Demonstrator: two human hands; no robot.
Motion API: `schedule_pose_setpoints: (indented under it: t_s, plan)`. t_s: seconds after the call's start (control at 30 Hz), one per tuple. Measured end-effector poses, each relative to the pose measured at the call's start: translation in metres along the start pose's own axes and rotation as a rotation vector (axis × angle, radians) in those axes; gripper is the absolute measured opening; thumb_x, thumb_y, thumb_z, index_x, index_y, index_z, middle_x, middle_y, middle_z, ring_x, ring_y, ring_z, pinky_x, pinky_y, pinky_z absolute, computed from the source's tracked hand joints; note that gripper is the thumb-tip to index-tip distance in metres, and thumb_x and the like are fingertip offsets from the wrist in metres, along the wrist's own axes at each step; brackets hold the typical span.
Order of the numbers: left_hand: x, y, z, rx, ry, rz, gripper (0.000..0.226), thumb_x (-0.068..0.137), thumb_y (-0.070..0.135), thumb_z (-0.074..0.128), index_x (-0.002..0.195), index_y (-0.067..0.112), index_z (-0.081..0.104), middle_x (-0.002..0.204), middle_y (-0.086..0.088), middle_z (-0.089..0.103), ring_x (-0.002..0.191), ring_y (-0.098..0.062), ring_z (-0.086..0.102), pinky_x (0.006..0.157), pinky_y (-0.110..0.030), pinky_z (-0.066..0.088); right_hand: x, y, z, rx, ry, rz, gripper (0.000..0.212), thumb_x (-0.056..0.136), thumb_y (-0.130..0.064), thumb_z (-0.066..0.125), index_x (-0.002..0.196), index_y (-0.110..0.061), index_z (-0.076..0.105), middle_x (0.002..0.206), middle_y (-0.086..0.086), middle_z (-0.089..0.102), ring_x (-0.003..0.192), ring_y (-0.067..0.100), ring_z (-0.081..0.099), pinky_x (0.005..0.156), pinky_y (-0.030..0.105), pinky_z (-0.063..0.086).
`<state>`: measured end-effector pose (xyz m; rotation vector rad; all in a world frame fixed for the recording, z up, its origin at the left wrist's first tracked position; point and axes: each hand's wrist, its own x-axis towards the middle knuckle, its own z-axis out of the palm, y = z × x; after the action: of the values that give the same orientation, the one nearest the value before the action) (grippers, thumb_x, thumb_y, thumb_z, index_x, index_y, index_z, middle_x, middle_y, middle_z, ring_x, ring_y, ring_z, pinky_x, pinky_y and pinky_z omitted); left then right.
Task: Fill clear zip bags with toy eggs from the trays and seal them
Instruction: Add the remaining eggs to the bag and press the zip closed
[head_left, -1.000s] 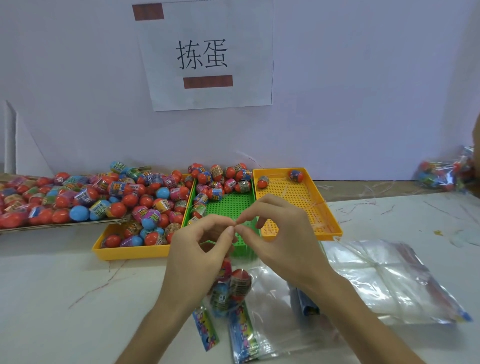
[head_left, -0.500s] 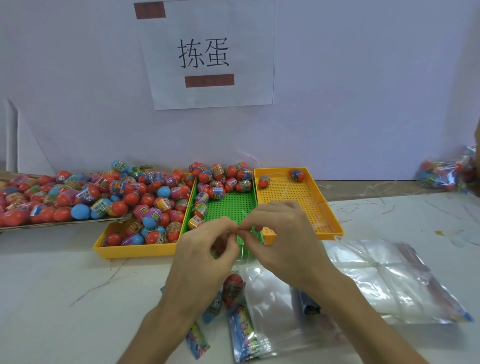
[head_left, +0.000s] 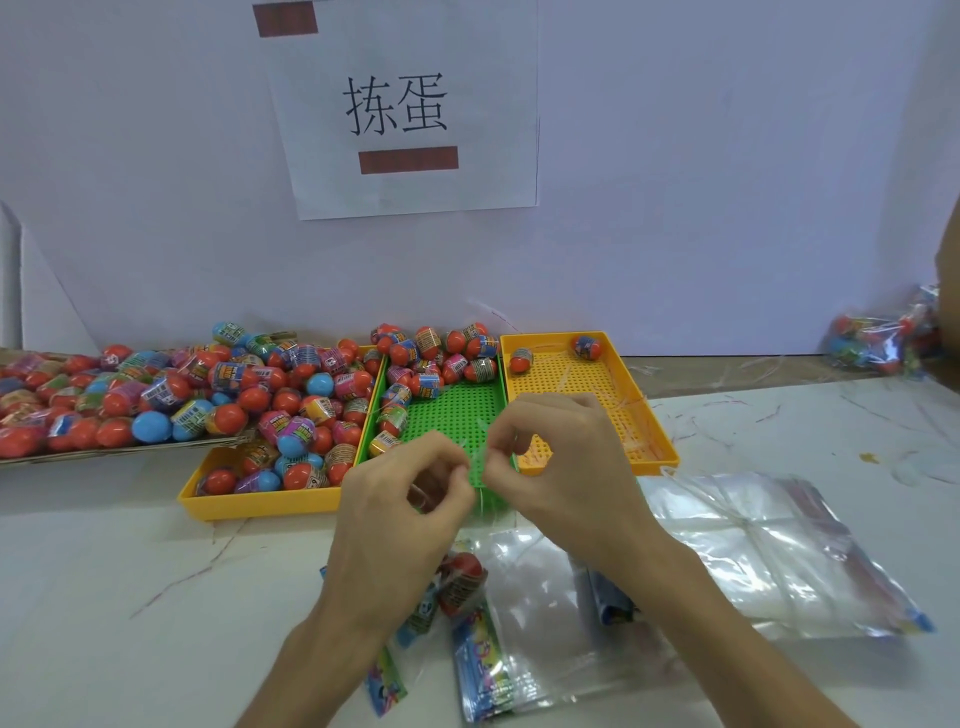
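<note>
My left hand (head_left: 400, 514) and my right hand (head_left: 561, 467) meet above the table's middle, fingertips pinching the top edge of a clear zip bag (head_left: 457, 582) that hangs below them. Through its film a red toy egg (head_left: 464, 571) shows, with other eggs partly hidden by my left wrist. Behind stand three trays: a left yellow tray (head_left: 260, 501) heaped with eggs, a green tray (head_left: 457, 421) with eggs at its far end, and a right yellow tray (head_left: 618, 395) holding two eggs.
A stack of flat clear zip bags (head_left: 753, 551) lies right of my hands, another bag (head_left: 550, 623) under them. A cardboard tray of eggs (head_left: 78, 405) sits far left. Filled bags (head_left: 878, 338) lie at the far right by the wall.
Both hands have dropped a little with the bag's top edge, and the bag with its eggs has sunk and swung left under my left wrist.
</note>
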<state>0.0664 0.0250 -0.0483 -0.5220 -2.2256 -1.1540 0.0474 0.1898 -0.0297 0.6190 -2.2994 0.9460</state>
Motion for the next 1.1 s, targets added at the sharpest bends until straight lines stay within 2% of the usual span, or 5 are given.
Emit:
schedule_pose_setpoints:
  t_s: [0.1,0.27,0.8,0.97,1.1]
  plan:
    - [0.002,-0.003,-0.004,-0.039,0.074,-0.069,0.023,0.090,0.006,0.069,0.076,0.023,0.064,0.066,0.007,0.061,0.062,-0.015,0.062,0.057,-0.029,0.052,0.005,0.009,-0.011,0.069,0.091,0.060,0.014,0.077,-0.013,0.069,0.068,-0.022,0.062,0.065,-0.015,0.058,0.069,0.008,0.057,0.075,0.035,0.046]
    - [0.006,-0.005,-0.008,-0.205,0.136,-0.219,0.017,0.093,0.013,0.065,0.081,0.025,0.067,0.071,0.002,0.068,0.068,-0.015,0.069,0.063,-0.028,0.059,0.010,0.015,-0.020,0.300,0.111,0.221,0.025,0.085,-0.005,0.074,0.071,-0.025,0.068,0.071,-0.013,0.067,0.073,0.008,0.062,0.072,0.016,0.049]
    - [0.014,-0.018,-0.017,-0.444,0.502,-0.428,0.034,0.096,0.006,0.060,0.075,0.030,0.069,0.067,0.003,0.069,0.057,-0.006,0.062,0.053,-0.017,0.052,0.018,0.065,-0.067,0.486,0.375,0.483,0.030,0.087,-0.013,0.074,0.066,-0.034,0.075,0.064,-0.010,0.068,0.061,0.004,0.060,0.062,0.015,0.049]
    - [0.015,-0.017,-0.017,-0.441,0.502,-0.413,0.039,0.097,0.005,0.060,0.073,0.035,0.070,0.066,0.005,0.070,0.057,-0.003,0.062,0.052,-0.015,0.051,0.014,0.078,-0.078,0.205,0.051,0.476,0.012,0.084,-0.018,0.080,0.074,-0.023,0.076,0.072,0.000,0.073,0.072,0.019,0.066,0.072,0.032,0.054]
    - [0.013,-0.014,-0.013,-0.434,0.479,-0.386,0.040,0.096,0.002,0.059,0.073,0.034,0.068,0.064,0.012,0.068,0.057,0.004,0.061,0.052,-0.010,0.048,0.009,0.071,-0.107,0.766,-0.207,0.304,0.023,0.077,-0.040,0.083,0.083,-0.019,0.078,0.077,0.003,0.068,0.073,0.014,0.062,0.072,0.021,0.051]
